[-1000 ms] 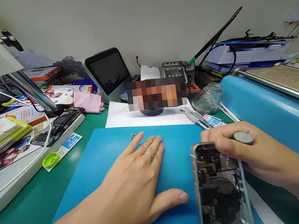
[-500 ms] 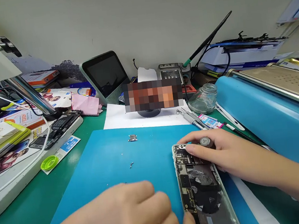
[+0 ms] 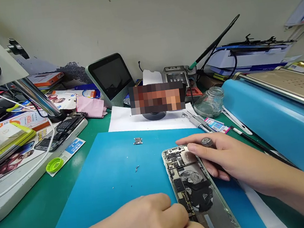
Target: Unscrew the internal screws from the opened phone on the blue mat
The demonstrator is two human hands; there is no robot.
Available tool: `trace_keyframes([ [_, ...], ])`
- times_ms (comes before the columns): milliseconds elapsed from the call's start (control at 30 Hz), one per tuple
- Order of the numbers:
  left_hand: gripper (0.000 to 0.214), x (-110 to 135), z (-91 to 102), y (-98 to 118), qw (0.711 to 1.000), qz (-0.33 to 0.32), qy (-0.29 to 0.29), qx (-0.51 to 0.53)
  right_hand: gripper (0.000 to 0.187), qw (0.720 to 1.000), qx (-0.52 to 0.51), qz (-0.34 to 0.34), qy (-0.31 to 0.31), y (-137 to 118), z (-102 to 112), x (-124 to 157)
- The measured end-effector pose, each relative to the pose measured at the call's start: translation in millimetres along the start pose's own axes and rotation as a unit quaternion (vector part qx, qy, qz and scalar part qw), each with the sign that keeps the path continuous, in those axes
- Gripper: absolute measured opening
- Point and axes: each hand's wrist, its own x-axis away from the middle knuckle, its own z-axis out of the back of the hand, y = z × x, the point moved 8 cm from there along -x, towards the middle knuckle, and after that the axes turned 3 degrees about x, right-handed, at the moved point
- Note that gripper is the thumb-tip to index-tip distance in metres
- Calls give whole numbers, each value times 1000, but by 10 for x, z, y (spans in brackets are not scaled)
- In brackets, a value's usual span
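Note:
An opened phone (image 3: 205, 188) lies on the blue mat (image 3: 94, 187), its circuit board and inner metal showing. My left hand (image 3: 156, 220) is curled at the phone's lower left edge, its fingertips largely hidden. At the top right corner, my right hand (image 3: 220, 153) rests thumb and fingers against the frame. A screwdriver (image 3: 207, 142) is tucked in that same hand; only its round grey end cap shows clearly. A small silver part (image 3: 138, 141) lies farther back on the mat, with tiny metal pieces (image 3: 137, 168) nearer to me.
On the right are a blue case (image 3: 274, 121), a glass jar (image 3: 210, 102) and several thin tools (image 3: 197, 119). A microscope stand (image 3: 37, 96) rises on the left beside another opened phone (image 3: 62, 130) and a green cap (image 3: 54, 164). A screen (image 3: 112, 74) stands behind.
The phone has shifted left and turned slightly, with its top now farther left. My left hand has moved right and down, closer against the phone's edge. The view has shifted slightly.

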Motion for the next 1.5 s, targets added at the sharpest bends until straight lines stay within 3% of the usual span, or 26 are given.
trace_keyframes([
  [167, 25, -6, -45, -3, 1000, 20, -12, 17, 57, 1000, 8, 0, 14, -3, 30, 2],
  [400, 35, 130, -7, -104, 999, 26, -35, 12, 67, 996, 92, -4, -16, 8, 47, 0],
  [567, 38, 123, -47, -76, 998, 16, -54, -4, 69, 995, 80, 22, -47, -15, -16, 20],
  [767, 34, 102, -161, -26, 998, 30, -47, 3, 66, 998, 54, 39, -21, 2, -4, 27],
  [1167, 34, 164, -118, -134, 998, 22, -53, 15, 61, 998, 11, 52, -16, 32, -15, -8],
  [1267, 33, 181, -140, -150, 998, 19, -65, 20, 57, 996, 9, 84, 31, 14, 51, 19],
  [1333, 33, 194, -159, -158, 997, 20, -70, 24, 50, 981, -10, 162, 109, -97, 176, 101],
  [1500, 34, 203, -198, -136, 997, 12, -70, 29, 46, 893, -21, 349, 283, -367, 440, 462],
])
